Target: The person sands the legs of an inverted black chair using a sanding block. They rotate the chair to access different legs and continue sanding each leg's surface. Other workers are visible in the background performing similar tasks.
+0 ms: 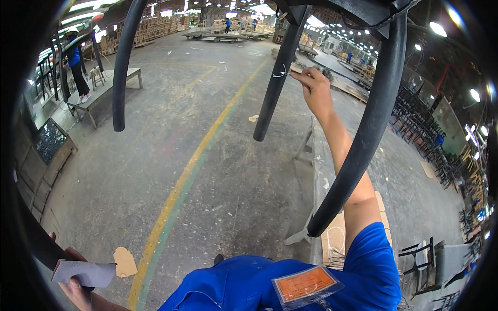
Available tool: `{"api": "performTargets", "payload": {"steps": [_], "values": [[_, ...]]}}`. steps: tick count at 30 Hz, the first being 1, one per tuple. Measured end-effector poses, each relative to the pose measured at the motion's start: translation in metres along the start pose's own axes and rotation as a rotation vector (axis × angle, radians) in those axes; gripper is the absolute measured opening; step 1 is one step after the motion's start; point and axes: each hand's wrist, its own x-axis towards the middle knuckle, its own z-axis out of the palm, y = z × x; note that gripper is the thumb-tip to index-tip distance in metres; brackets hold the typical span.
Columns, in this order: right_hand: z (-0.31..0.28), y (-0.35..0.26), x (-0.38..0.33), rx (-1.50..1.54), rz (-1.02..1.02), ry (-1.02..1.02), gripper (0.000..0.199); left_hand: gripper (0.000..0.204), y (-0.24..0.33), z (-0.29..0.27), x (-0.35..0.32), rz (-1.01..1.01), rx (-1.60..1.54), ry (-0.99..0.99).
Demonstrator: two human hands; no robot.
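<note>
Black chair leg [275, 83], open floor [207, 155] below; raised right hand [314, 85] pinches wire [282, 73] against it; left hand [72, 282] clasps sanding block [83, 273].

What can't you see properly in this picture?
- Left hand: mostly hidden by the grey block it grips and cut off by the lower edge.
- Wire in the right hand: too thin to tell its shape.
- Chair: seat cut off at the top edge.
- Badge: print too small.
- Far workers: too small.

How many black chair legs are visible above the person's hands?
3: a left leg, a middle leg beside the right hand, a right leg crossing the forearm. A fourth may be hidden.
</note>
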Motion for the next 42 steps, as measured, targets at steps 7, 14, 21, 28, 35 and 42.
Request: {"api": "performTargets", "payload": {"steps": [7, 14, 21, 28, 35, 42], "values": [[0.008, -0.002, 0.004, 0.079, 0.074, -0.02, 0.037, 0.071, 0.009, 0.003, 0.001, -0.034, -0.054, -0.131], [0.011, -0.011, 0.007, 0.055, 0.133, -0.13, 0.038, 0.074, 0.006, 0.005, 0.003, 0.005, -0.055, -0.135], [0.011, -0.023, 0.012, -0.106, 0.097, -0.022, 0.036, 0.074, 0.008, 0.017, 0.0, -0.02, -0.021, 0.035], [0.016, -0.028, 0.014, -0.143, 0.092, -0.051, 0.034, 0.07, 0.001, 0.008, 0.001, -0.063, -0.037, -0.046], [0.021, -0.033, 0.016, -0.163, 0.085, -0.117, 0.034, 0.07, -0.006, 0.004, 0.001, -0.105, -0.047, -0.02], [0.027, -0.027, 0.026, -0.036, 0.119, -0.007, 0.034, 0.076, -0.002, 0.01, 0.007, -0.092, -0.003, -0.044]]}}
